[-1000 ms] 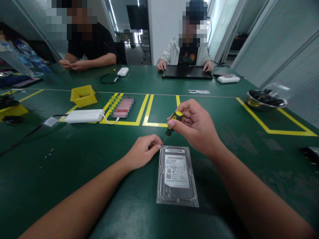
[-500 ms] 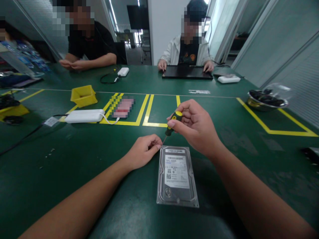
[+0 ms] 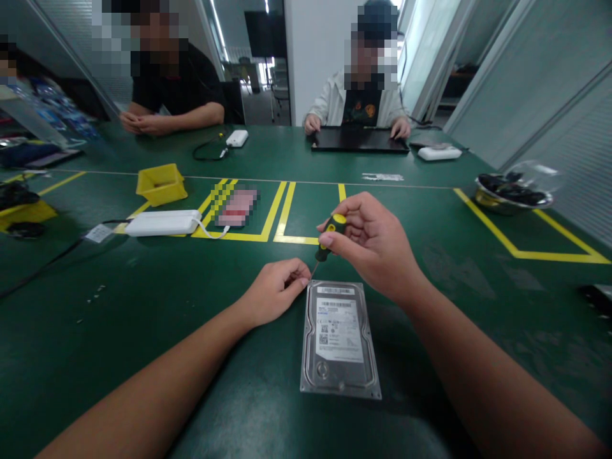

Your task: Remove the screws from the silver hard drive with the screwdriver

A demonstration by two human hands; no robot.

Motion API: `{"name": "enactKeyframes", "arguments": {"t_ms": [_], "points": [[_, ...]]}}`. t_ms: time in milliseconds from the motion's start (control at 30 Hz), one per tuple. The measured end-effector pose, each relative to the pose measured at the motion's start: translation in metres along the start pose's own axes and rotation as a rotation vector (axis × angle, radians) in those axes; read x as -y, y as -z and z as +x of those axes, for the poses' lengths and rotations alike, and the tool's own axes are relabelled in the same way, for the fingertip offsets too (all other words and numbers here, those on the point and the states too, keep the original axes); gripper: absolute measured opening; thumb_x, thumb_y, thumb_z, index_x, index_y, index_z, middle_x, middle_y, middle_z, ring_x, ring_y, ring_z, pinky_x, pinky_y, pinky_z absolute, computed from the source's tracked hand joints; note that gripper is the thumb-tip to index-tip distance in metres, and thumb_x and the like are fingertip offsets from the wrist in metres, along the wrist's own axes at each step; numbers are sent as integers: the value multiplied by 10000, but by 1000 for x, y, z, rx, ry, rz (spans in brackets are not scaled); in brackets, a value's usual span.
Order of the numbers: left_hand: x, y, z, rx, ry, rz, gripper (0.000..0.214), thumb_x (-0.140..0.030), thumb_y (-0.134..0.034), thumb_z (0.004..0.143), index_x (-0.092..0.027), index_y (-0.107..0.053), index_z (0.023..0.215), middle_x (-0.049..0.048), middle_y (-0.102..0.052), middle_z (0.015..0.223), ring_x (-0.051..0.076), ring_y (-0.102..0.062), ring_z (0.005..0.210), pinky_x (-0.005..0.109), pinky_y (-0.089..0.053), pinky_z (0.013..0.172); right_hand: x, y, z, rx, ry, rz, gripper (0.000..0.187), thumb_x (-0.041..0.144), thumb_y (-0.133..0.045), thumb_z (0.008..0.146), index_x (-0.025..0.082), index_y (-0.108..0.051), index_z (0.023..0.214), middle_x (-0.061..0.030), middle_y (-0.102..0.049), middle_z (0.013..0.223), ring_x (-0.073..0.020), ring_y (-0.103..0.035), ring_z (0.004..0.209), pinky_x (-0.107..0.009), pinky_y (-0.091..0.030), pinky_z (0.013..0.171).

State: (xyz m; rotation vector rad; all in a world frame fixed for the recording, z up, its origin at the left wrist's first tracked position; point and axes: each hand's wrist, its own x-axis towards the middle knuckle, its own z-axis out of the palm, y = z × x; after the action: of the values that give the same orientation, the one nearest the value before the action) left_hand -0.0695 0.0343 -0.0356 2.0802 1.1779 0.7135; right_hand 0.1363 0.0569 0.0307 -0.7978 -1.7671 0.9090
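Observation:
A silver hard drive with a white label lies flat on the green table in front of me. My right hand grips a screwdriver with a green and yellow handle. The screwdriver leans, its thin shaft pointing down at the drive's far left corner. At that same corner, my left hand has its thumb and forefinger closed together, right beside the screwdriver tip. Whatever is between those fingertips is hidden from view.
Beyond my left hand are a white power bank on a cable, a phone and a yellow bin. A metal bowl of dark items stands far right. Across the table, one person holds a black panel; another sits left.
The screwdriver handle has tipped very slightly to the left in my right hand. My left hand and the hard drive stay where they were.

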Motion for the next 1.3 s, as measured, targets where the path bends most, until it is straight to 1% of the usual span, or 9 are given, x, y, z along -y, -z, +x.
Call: {"name": "enactKeyframes", "arguments": {"t_ms": [433,633,800,867,933,1067,1133,1200,1300], "points": [[0,0,1,6,7,1,97,-206,-532,924,-165,-610,882,-9,-643,805,137,-571,730,262,-395,667,-2,1,1,13,26,-73,330,417,-725,846,224,-524,1023,9,-625,860,-131,-626,766,-268,-506,702],[-1,0,1,19,9,-8,102,-206,-525,918,-164,-608,876,-1,-649,810,141,-569,730,261,-397,662,2,3,1,15,63,-149,312,393,-710,860,205,-572,1066,-6,-657,932,-116,-610,745,-258,-485,686],[-2,1,1,13,6,6,101,-194,-527,913,-163,-615,874,-1,-654,812,138,-569,725,256,-395,658,15,4,1,34,153,-288,232,308,-687,878,186,-633,1068,20,-630,835,-89,-556,664,-239,-459,654],[-2,2,1,11,5,8,102,-193,-530,913,-164,-619,875,-5,-654,803,136,-567,714,253,-394,653,19,4,1,52,169,-316,230,294,-684,880,182,-642,1077,23,-620,801,-97,-566,678,-241,-463,665],[-1,2,1,8,3,7,102,-195,-534,914,-165,-623,873,-8,-653,797,135,-566,705,252,-395,650,22,4,0,78,181,-331,232,274,-672,888,183,-639,1099,17,-633,833,-101,-578,701,-242,-471,680],[1,1,-1,1,3,7,102,-209,-541,921,-166,-627,885,-8,-658,805,140,-580,714,257,-399,654,29,4,0,145,224,-344,311,203,-635,900,184,-597,1209,-8,-656,1038,-95,-597,759,-237,-490,708],[2,1,-1,-2,7,19,102,-216,-547,922,-166,-628,884,-7,-659,799,144,-584,715,261,-398,655,32,5,0,194,231,-360,300,190,-619,909,184,-602,1208,-18,-657,1110,-104,-612,807,-239,-495,730],[2,1,-1,1,9,29,110,-222,-546,924,-167,-630,880,-5,-659,797,150,-587,723,266,-399,661,37,7,0,239,226,-389,254,189,-606,915,187,-622,1169,-20,-663,1125,-118,-621,843,-244,-492,743],[3,1,-1,3,1,36,128,-230,-532,931,-167,-632,881,2,-662,818,158,-588,751,270,-403,678,42,8,0,280,223,-401,232,183,-592,914,184,-621,1145,-13,-669,1078,-117,-613,824,-242,-478,739]]}}
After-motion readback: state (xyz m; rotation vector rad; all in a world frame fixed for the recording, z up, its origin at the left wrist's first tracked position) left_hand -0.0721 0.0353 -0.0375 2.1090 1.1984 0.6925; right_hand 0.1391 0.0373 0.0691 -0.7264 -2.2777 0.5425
